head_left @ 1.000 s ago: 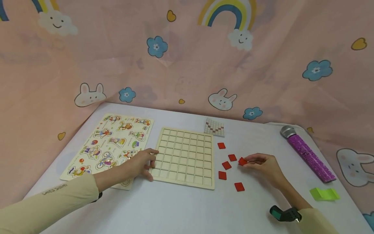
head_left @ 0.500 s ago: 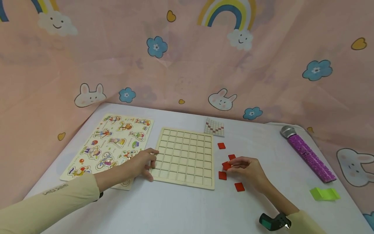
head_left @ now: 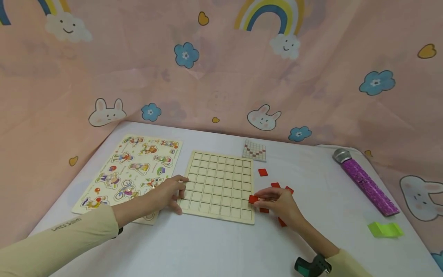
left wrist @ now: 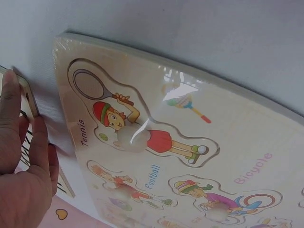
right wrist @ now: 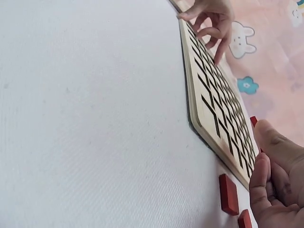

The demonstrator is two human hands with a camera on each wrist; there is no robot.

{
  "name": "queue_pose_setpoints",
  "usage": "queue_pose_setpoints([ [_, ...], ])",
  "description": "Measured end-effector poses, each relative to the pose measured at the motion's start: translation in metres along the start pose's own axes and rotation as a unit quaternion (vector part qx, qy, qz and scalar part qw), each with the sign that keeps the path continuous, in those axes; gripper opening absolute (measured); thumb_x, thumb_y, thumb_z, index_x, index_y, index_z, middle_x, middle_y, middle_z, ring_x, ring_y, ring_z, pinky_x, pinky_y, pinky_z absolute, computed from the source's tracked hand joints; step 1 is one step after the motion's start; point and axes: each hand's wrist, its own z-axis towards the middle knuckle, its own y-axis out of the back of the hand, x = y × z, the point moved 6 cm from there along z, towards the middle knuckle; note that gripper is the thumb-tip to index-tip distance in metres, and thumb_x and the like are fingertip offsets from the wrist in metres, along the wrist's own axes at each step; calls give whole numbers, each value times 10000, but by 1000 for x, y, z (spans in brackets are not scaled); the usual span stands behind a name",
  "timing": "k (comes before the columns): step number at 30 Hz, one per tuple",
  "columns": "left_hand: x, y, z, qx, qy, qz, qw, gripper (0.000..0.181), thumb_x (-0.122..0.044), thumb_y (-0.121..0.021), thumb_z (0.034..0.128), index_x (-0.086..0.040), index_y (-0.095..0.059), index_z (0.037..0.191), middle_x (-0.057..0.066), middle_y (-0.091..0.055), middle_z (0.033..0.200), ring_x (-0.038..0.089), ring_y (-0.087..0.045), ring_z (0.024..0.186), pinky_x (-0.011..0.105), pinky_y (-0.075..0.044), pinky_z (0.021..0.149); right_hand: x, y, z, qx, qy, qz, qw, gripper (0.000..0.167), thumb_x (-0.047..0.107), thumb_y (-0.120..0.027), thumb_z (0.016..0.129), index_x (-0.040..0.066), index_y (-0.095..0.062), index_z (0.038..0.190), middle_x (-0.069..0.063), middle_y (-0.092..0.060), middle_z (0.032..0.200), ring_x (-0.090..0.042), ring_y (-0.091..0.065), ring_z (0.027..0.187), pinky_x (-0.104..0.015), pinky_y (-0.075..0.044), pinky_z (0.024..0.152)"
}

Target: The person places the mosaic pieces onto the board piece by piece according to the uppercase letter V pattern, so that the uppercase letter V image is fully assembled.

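A wooden board (head_left: 221,184) with a square grid lies flat in the middle of the white table. At its left edge, my left hand (head_left: 170,193) holds the rim, thumb by the near corner; the left wrist view shows these fingers against the board's edge. My right hand (head_left: 279,204) pinches a red square tile (head_left: 253,199) over the board's right edge. In the right wrist view, the thumb partly covers that tile (right wrist: 253,120). Several other red tiles (head_left: 263,172) lie right of the board, some partly hidden by my right hand.
A picture puzzle board (head_left: 138,165) lies at left, beside my left forearm. Behind the grid board's far right corner is a small pattern card (head_left: 254,150). A purple glittery microphone (head_left: 367,185) and a bright green folded piece (head_left: 385,229) are at the right.
My right hand has carried a red tile leftward from among the loose tiles to the board's right edge. The left hand stays at the board's left edge.
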Motion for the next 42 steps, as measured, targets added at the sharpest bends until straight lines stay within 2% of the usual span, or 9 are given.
queue_pose_setpoints([
  [5, 0, 0, -1, 12, 22, -214, 9998, 356, -135, -878, 557, -59, -558, 694, 279, -459, 1355, 84, -431, 593, 199, -402, 563, 6, -14, 4, 115, 210, 259, 9994, 344, 109, -817, 742, -20, -699, 1038, -124, -713, 975, -183, -697, 834, -208, -552, 751],
  [8, 0, -1, -1, 9, 25, -300, 9995, 356, -122, -879, 558, -56, -557, 696, 280, -456, 1358, 110, -438, 591, 214, -415, 567, 11, -23, 5, 182, 374, 314, 9986, 340, 90, -811, 747, -31, -697, 1043, -133, -714, 964, -187, -696, 823, -201, -550, 751],
  [10, 0, -1, -1, -21, -76, -146, 9999, 360, -134, -879, 558, -63, -551, 691, 278, -469, 1343, 185, -567, 718, 234, -480, 649, 13, -29, 7, 228, 444, 388, 9980, 337, 82, -809, 750, -39, -694, 1043, -141, -713, 951, -197, -691, 814, -192, -546, 749],
  [12, 0, -1, -2, -50, -198, 36, 9998, 364, -150, -877, 558, -71, -547, 687, 277, -483, 1326, 306, -623, 920, 287, -524, 753, 16, -36, 7, 272, 495, 485, 9972, 336, 73, -807, 752, -44, -693, 1045, -145, -711, 944, -209, -688, 806, -185, -544, 746],
  [15, 0, -1, -2, -94, -330, 310, 9989, 366, -177, -874, 559, -88, -541, 682, 273, -501, 1305, 439, -513, 1192, 342, -518, 856, 18, -46, 9, 318, 523, 627, 9962, 328, 61, -802, 755, -45, -692, 1045, -150, -710, 938, -220, -691, 806, -190, -545, 748],
  [20, 3, -1, -2, -94, -306, 182, 9993, 369, -164, -880, 560, -88, -540, 682, 275, -494, 1311, 442, -523, 1180, 268, -491, 741, 22, -58, 10, 314, 553, 765, 9950, 319, 58, -799, 757, -42, -696, 1042, -153, -713, 945, -226, -697, 820, -216, -553, 759],
  [24, 2, -1, -2, -99, -345, 160, 9992, 371, -162, -881, 560, -86, -539, 682, 276, -494, 1311, 440, -517, 1187, 263, -487, 738, 23, -64, 12, 308, 605, 801, 9945, 303, 48, -789, 767, -46, -695, 1039, -156, -711, 942, -222, -694, 806, -203, -550, 750],
  [34, 2, -1, -2, -59, -208, 224, 9995, 366, -156, -877, 561, -86, -539, 682, 268, -488, 1318, 437, -528, 1174, 254, -476, 712, 30, -78, 12, 373, 684, 974, 9922, 291, -4, -789, 745, -55, -699, 1017, -164, -713, 896, -182, -689, 756, -209, -554, 732],
  [42, 2, -2, -1, -50, -222, 231, 9995, 368, -164, -877, 566, -91, -537, 686, 266, -484, 1320, 422, -550, 1147, 245, -463, 687, 31, -86, 11, 175, 931, 608, 9936, 255, -10, -798, 732, -26, -719, 974, -109, -705, 834, -171, -663, 712, -212, -561, 691],
])
